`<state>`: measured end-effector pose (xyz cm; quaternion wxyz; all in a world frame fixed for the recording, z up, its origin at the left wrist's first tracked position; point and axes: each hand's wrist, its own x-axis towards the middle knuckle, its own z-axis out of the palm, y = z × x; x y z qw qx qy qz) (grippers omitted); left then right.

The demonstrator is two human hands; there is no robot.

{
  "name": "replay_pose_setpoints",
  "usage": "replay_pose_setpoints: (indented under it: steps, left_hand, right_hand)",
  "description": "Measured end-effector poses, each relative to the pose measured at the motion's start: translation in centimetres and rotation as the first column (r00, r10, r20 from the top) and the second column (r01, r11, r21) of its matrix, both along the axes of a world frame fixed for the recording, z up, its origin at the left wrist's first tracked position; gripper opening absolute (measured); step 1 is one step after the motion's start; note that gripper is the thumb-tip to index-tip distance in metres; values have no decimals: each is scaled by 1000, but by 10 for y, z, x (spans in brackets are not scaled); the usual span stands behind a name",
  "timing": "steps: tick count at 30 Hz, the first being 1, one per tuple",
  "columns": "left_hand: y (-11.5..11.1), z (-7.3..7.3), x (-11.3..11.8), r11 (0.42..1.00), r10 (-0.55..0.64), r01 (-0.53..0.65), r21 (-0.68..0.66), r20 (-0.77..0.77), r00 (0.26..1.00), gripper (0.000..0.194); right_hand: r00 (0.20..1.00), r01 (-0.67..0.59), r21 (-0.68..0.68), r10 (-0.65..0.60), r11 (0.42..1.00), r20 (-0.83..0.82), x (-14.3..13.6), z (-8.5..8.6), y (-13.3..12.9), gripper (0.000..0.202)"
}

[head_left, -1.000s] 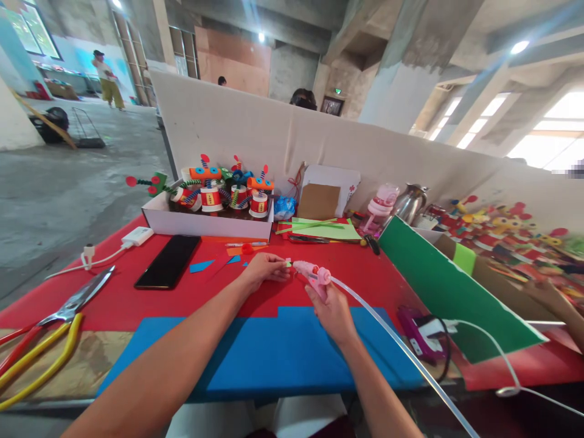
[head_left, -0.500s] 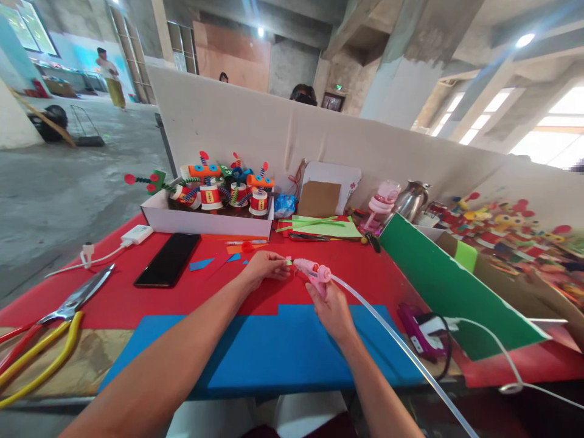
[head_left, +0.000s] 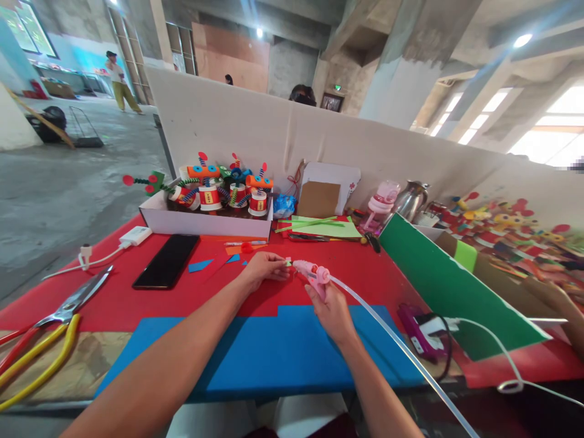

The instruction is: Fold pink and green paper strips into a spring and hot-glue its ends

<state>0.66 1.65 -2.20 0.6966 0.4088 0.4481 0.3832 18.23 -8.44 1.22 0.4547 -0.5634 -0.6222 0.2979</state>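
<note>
My right hand (head_left: 332,307) is wrapped round the handle of a pink hot glue gun (head_left: 312,274). A long clear glue stick (head_left: 387,328) runs out of its back end, down to the lower right. The fingers of my left hand (head_left: 268,269) pinch a small pale green piece (head_left: 288,262), seemingly paper, right at the gun's nozzle. Whether nozzle and piece touch, I cannot tell. Both hands are above the red table covering (head_left: 255,298), with a blue sheet (head_left: 255,353) nearer to me.
On the left lie a black phone (head_left: 166,261), a white adapter (head_left: 137,236) and large shears (head_left: 68,310). Behind, a white box (head_left: 205,226) holds paper-cup figures (head_left: 210,198). A green panel (head_left: 451,286) and a purple power block (head_left: 420,331) stand right; a person (head_left: 119,82) walks far left.
My hands and the glue gun stay almost in place. The distant person has stepped to the right. Part of another person's arm now shows at the right edge.
</note>
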Motion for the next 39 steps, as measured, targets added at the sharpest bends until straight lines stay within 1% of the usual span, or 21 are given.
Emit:
replay_pose_setpoints:
  steps: [6, 11, 17, 24, 31, 39]
  left_hand:
    - [-1, 0, 0, 1000, 3, -3, 16, -13, 1000, 23]
    - [-2, 3, 1, 1000, 10, -10, 12, -15, 1000, 23]
    - [-5, 7, 2, 1000, 22, -22, 1, -25, 999, 18]
    - [-4, 7, 2, 1000, 25, -25, -4, -24, 999, 15]
    - [-4, 6, 1, 1000, -3, 3, 7, -22, 1000, 20]
    - [-4, 6, 1, 1000, 3, -2, 25, -30, 1000, 17]
  right_hand:
    - [984, -20, 111, 0, 994, 179, 0, -2, 3, 30]
    - [967, -38, 132, 3, 991, 256, 1, -5, 4, 36]
    - [958, -50, 136, 9, 989, 285, 1, -5, 4, 35]
    - [960, -39, 138, -1, 990, 281, 0, -7, 4, 33]
    - [960, -46, 139, 6, 989, 279, 1, -7, 4, 32]
    - [961, -67, 152, 23, 986, 275, -1, -5, 4, 31]
